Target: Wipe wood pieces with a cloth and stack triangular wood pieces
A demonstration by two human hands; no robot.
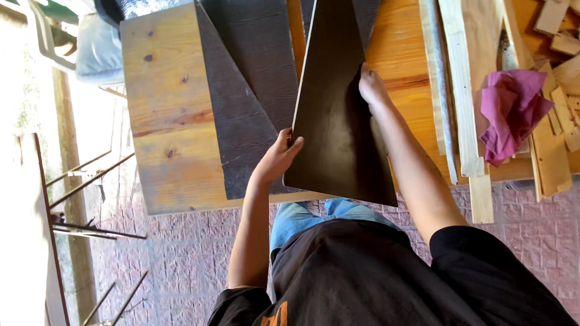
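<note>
Both bare arms outstretched, left hand (pixel 281 155) and right hand (pixel 371 88) each curled in a grip.

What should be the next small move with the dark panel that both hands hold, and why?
Probably lower the dark panel flat onto the wooden table. The left hand grips its left edge and the right hand its right edge, and its near corner overhangs the table edge, so it rests mainly on the hands.

Bare tabletop (pixel 165 90) lies open left of the dark panels (pixel 249 100). Right of the held board (pixel 333 116), a narrow wood strip (pixel 399 56) stays free before slats (pixel 457 80), rag (pixel 513 110) and offcuts (pixel 562 121) crowd the edge.
</note>
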